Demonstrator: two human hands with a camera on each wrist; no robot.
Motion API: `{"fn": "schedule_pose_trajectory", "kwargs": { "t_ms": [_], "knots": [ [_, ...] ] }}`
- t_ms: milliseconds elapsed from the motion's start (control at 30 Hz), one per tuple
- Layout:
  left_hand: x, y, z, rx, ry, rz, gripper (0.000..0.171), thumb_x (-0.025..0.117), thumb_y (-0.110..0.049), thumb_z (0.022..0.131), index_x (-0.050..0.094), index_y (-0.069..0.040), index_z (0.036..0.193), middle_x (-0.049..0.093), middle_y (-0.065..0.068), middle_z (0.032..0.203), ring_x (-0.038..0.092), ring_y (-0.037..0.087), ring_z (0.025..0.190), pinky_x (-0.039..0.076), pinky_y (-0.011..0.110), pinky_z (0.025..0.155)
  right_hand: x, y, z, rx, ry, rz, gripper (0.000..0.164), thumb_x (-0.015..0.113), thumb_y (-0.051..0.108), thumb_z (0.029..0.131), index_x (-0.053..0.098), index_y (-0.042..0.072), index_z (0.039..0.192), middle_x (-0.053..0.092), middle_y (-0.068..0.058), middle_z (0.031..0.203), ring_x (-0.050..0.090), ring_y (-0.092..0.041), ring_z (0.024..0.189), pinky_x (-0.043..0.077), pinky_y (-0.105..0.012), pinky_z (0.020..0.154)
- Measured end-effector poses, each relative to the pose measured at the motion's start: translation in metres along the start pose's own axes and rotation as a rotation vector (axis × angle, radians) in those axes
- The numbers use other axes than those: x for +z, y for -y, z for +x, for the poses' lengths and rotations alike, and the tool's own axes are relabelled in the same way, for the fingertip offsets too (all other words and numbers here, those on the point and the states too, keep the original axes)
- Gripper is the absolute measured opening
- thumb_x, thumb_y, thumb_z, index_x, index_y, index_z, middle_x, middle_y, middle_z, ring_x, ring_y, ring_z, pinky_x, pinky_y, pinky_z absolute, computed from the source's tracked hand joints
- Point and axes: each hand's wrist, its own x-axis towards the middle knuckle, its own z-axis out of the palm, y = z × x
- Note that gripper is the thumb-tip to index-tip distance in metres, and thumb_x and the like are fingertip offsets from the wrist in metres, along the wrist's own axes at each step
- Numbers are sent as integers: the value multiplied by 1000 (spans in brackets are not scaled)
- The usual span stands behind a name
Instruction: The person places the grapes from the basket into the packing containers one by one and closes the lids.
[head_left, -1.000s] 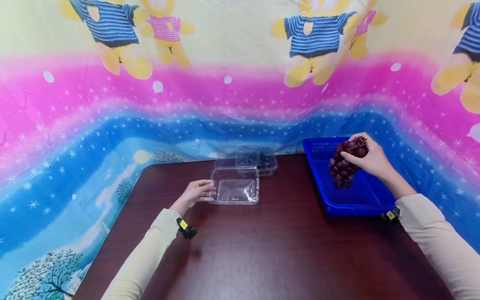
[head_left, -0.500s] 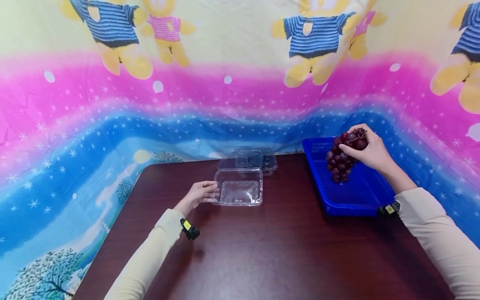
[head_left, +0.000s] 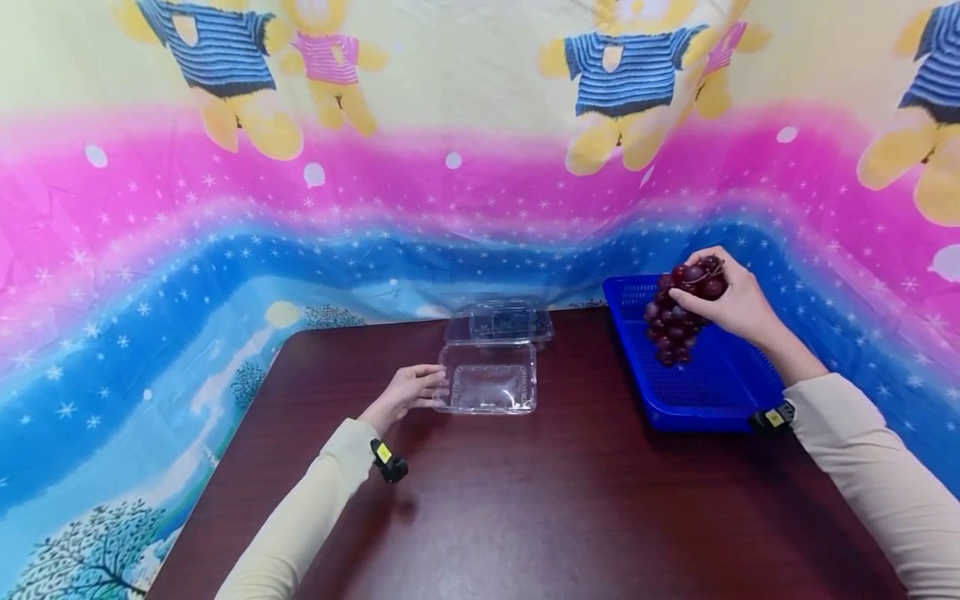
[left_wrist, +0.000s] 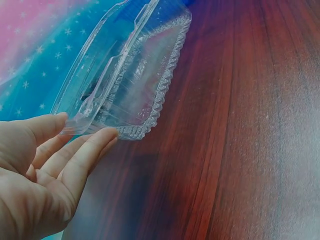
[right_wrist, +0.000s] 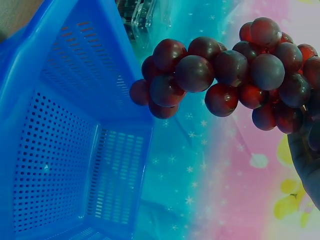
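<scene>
In the head view my right hand (head_left: 733, 300) grips a bunch of dark red grapes (head_left: 670, 327) near its stem, raised over the blue plastic basket (head_left: 701, 421). The bunch hangs down from the fingers, and the right wrist view shows its round grapes (right_wrist: 231, 69) beside the basket's perforated wall (right_wrist: 55, 160). My left hand (head_left: 407, 395) is at the left edge of a clear plastic clamshell box (head_left: 491, 385). In the left wrist view the thumb lies at the rim and the fingers at the ribbed base, pinching the box (left_wrist: 150, 75). No fruit shows inside it.
Behind the clamshell, more clear plastic packaging (head_left: 510, 321) stands at the table's back edge, with something dark in it. A patterned cloth (head_left: 480, 192) hangs around the back and sides of the dark wooden table (head_left: 525, 508).
My left hand and the clamshell have shifted right along the table. My right hand has raised the grapes slightly and moved them a little left, still over the basket.
</scene>
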Motion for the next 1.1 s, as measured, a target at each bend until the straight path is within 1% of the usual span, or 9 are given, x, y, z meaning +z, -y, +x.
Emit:
{"fn": "schedule_pose_trajectory", "kwargs": {
  "t_ms": [100,267,367,533,667,767,933,1100],
  "knots": [
    [4,1,0,-2,1,-8,42,57,-15,93,50,3,130,58,27,119,63,32,102,57,32,69,2,-9,3,-4,1,-3,40,72,10,79,50,5,112,52,12,98,55,3,77,44,-10,59],
    [11,3,0,-1,20,-7,42,56,-14,93,49,4,130,57,28,120,63,33,102,57,31,69,6,-26,7,16,2,-19,43,74,15,78,51,10,114,52,9,101,56,1,79,45,-10,60],
    [13,4,0,6,27,-7,42,55,-13,94,48,6,130,56,29,121,62,34,103,57,31,68,8,-30,9,10,-7,-30,43,75,17,78,52,12,113,52,7,102,55,1,80,44,-9,61],
    [17,6,1,-2,14,-26,40,56,-14,93,51,4,129,57,29,120,62,35,103,57,32,69,10,-30,11,-11,-15,-27,42,75,17,77,53,12,112,53,6,100,56,1,80,44,-9,62],
    [20,7,2,0,2,-30,39,57,-13,92,52,4,127,57,29,119,61,36,104,57,32,70,12,-27,10,-13,-12,-20,42,75,15,77,53,11,112,54,8,99,56,1,78,45,-10,60],
    [23,7,3,12,-8,-28,38,57,-13,92,53,4,126,58,29,117,62,37,103,57,32,69,13,-18,9,-22,-7,-7,42,75,11,77,53,9,112,54,9,99,56,2,77,45,-10,60],
    [27,10,4,27,-19,-2,38,58,-13,92,54,5,125,60,28,115,65,33,97,57,31,68,15,3,6,-60,-6,4,40,73,7,77,53,3,110,54,10,96,55,4,76,45,-8,61],
    [31,11,4,18,-26,-4,35,58,-11,92,56,3,123,61,26,115,67,28,92,57,29,68,17,11,4,-71,2,4,38,73,7,77,53,3,110,55,9,93,55,3,74,44,-9,61]
  ]
}}
